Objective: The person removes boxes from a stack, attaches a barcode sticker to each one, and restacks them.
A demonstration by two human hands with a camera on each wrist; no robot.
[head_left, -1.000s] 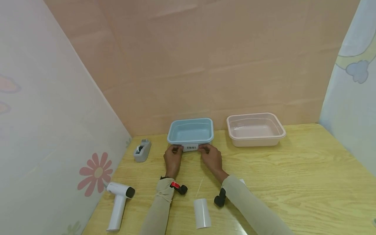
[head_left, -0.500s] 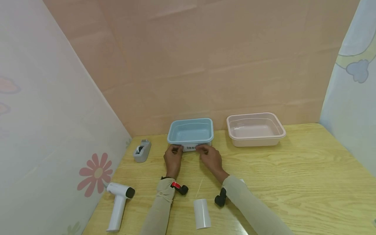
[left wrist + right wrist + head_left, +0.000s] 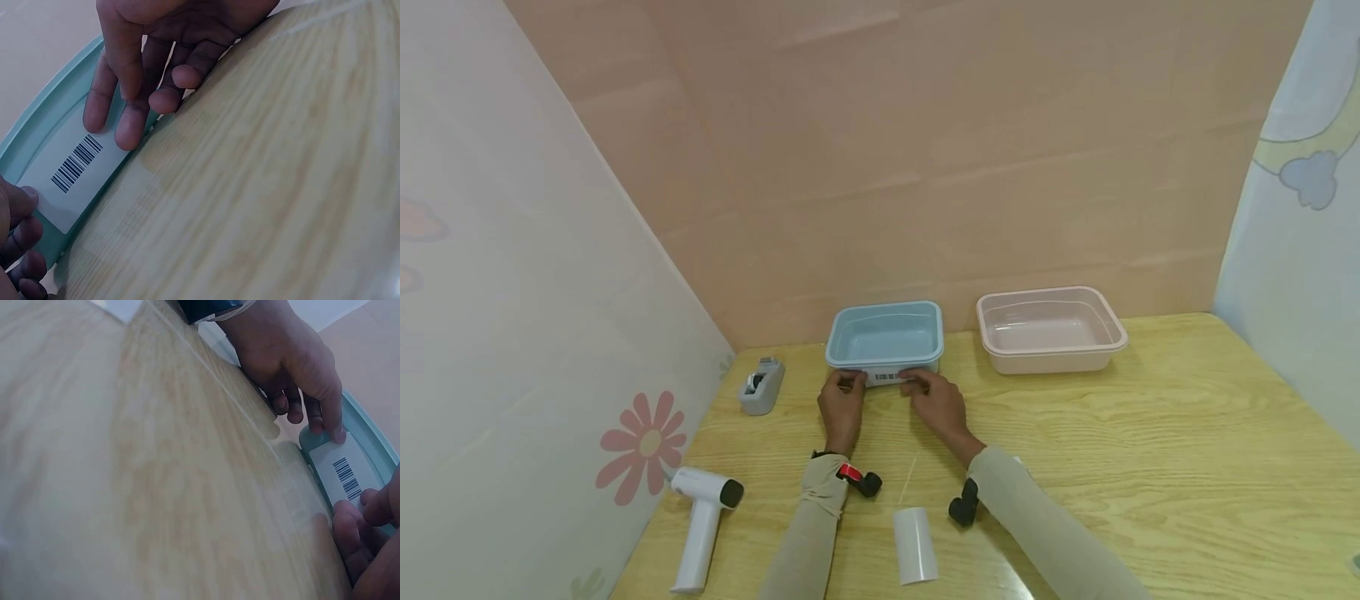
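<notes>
On the near wall of the blue tub (image 3: 886,333), a barcode label (image 3: 887,377) runs left to right, lying between the left hand (image 3: 842,406) and right hand (image 3: 937,403), whose straight fingertips press its two ends.

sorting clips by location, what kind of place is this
Probably a staged tabletop booth rather than a real home or shop: a wood-grain table boxed in by plain cardboard and flower-printed panels. On it, both hands press a barcode label onto a blue plastic tub, with a tape dispenser nearby.
</notes>
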